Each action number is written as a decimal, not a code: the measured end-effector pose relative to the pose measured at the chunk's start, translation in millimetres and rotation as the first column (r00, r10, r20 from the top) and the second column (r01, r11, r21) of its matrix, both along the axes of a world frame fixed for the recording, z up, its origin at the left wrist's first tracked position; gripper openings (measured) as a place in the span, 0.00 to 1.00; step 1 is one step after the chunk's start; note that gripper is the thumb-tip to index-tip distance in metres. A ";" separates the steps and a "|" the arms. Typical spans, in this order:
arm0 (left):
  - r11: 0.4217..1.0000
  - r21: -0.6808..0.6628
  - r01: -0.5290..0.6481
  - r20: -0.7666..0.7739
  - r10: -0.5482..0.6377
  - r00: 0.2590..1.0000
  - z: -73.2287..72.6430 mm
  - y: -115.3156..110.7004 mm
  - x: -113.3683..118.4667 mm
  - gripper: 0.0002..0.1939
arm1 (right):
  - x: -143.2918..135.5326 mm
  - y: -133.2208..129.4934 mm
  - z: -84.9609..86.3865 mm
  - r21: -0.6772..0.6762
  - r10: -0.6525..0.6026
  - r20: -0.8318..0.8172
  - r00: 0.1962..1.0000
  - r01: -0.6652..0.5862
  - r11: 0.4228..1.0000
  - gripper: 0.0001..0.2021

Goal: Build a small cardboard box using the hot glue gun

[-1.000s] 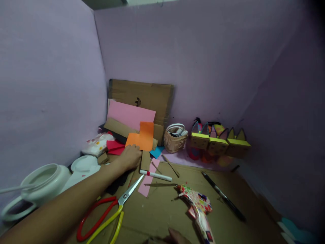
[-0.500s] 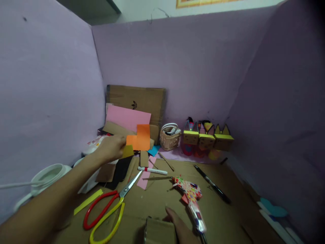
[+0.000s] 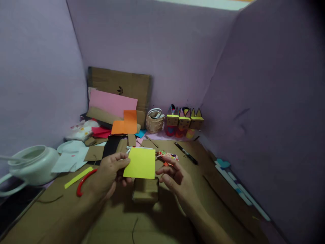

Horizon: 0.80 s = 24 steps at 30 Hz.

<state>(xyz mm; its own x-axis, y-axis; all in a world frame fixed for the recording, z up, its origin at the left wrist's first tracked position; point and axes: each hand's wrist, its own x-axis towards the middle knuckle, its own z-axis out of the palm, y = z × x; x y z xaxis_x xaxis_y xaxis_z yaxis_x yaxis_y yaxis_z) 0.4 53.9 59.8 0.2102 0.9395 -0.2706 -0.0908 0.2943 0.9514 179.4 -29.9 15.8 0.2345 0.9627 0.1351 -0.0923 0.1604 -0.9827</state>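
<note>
A square of yellow paper (image 3: 141, 163) is pinched at its left edge by my left hand (image 3: 111, 173). Just off its right edge is my right hand (image 3: 175, 174), fingers apart and curved, with nothing seen in it. Below the paper a small cardboard box (image 3: 145, 191) sits on the cardboard work surface (image 3: 114, 223). My left hand and the paper hide most of the scissors; one red scissor handle (image 3: 83, 183) shows. Behind my right fingers lies the patterned glue gun (image 3: 169, 156), partly covered.
On the left stand a white pot (image 3: 33, 166) and a dark flat slab (image 3: 20, 206). Orange paper (image 3: 130, 122), pink paper (image 3: 111, 103) and cardboard pieces are stacked at the back. A small basket (image 3: 155, 122), cat-eared cardboard figures (image 3: 185, 122) and a black pen (image 3: 186, 153) are further right.
My left hand has come back from the paper pile with the yellow square, now above the box. My right hand has left the box's side and risen beside the paper. The view has shifted.
</note>
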 end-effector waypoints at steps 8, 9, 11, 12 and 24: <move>0.978 0.183 0.099 -0.313 -0.037 0.949 -12.4 -25.8 5.2 0.13 | -7.6 -3.5 6.6 -0.082 -0.034 -0.089 0.995 0.027 0.996 0.23; 0.973 0.202 0.110 -0.356 -0.031 0.934 -13.1 -26.2 3.5 0.12 | -8.3 -3.9 5.7 -0.099 -0.027 -0.069 0.997 0.020 0.995 0.22; 0.964 0.236 0.120 -0.422 -0.010 0.906 -14.7 -25.7 0.5 0.12 | -10.0 -4.7 3.4 -0.127 -0.011 -0.010 1.000 0.010 0.992 0.21; 0.960 0.245 0.133 -0.453 -0.008 0.891 -15.9 -24.8 -0.4 0.11 | -10.9 -5.3 2.2 -0.135 -0.011 0.029 1.000 0.015 0.991 0.21; 0.893 0.327 0.308 -0.719 0.024 0.694 -32.1 -19.7 -7.6 0.08 | -10.0 -5.2 -5.1 -0.114 0.011 0.449 0.893 0.045 0.992 0.14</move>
